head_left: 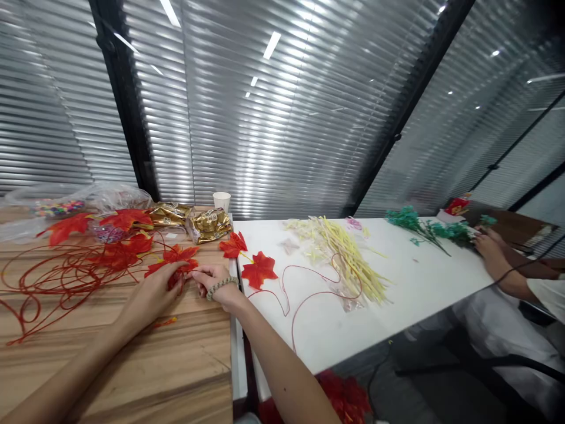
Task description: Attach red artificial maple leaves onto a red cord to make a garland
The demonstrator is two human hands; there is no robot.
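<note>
Far left of the paper cup (221, 201), a clear plastic bag (66, 203) on the wooden counter (132, 353) holds coloured beads. Nearer the cup, red wire stems (53, 277) sprawl in loose loops beside scattered red maple leaves (121, 221). The left hand (152, 294) and right hand (216, 282) meet below the cup, fingers pinched together on one artificial maple leaf (176, 259) lying flat on the wood. It looks light, thin, floppy fabric, easily creased, so it is best taken at the stem base. Two gold foil packets (209, 225) sit just left of the cup, contents hidden. Right of the cup lie pale yellow stems (348, 253) on the white counter (397, 306), then green sprigs (419, 227) by another person's hands (488, 244).
</note>
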